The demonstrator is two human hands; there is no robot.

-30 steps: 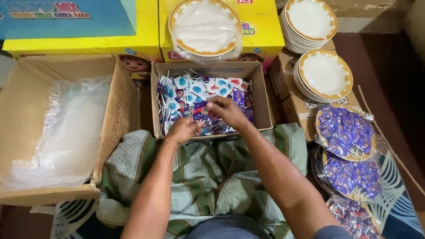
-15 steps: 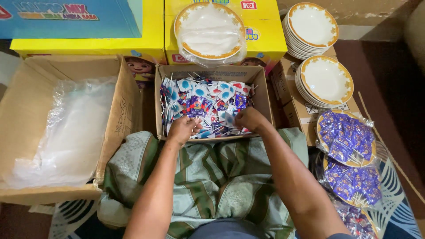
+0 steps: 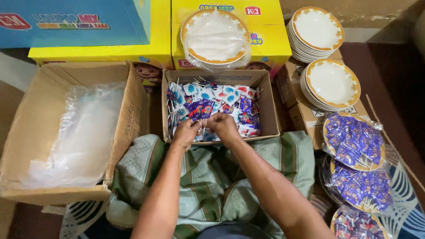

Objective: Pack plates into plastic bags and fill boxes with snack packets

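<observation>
Over the near edge of the small open cardboard box of wrapped lollipops, the left hand and right hand meet, both pinching purple-wrapped stick lollipops; the sticks are best kept aligned in a firm bunch.

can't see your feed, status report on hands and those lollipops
Left hand and right hand together at near edge of lollipop box, both pinching purple lollipops. Nothing in the way.

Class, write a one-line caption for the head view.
Both hands, left and right, gather wrapped lollipops over a small cardboard box.
</observation>
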